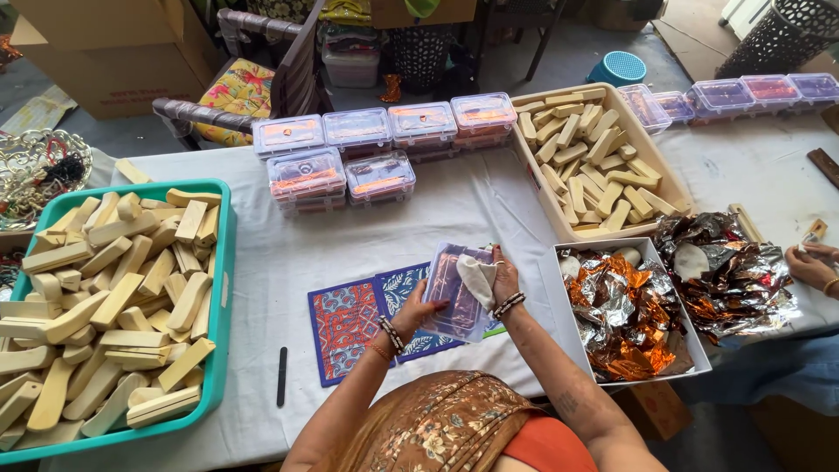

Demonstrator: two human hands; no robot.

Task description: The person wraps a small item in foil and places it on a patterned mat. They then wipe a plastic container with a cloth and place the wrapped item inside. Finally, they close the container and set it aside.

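At the far left of the frame a teal tray (223,288) is heaped with pale wooden blocks (114,306), and a slim black stick (281,376) lies on the white cloth (288,253) just right of it. Near lower centre two patterned mats (345,328) lie flat under the work. Above them the left hand (418,313) props a clear box (454,293) from beneath, fingers curled round its lower left edge, thumb on top. The right hand (505,278) presses a white rag (478,278) to the box's upper face, fingers closed on the rag.

To wipe well, I judge the left hand should keep the box tilted and steady while the rag runs in even strokes to every corner, with light pressure so the thin plastic does not flex.

Stacked clear boxes (367,149) sit at upper centre. Right of the hands a white carton (699,354) holds crumpled foil (620,315). Another person's hand (813,267) shows at the right edge.
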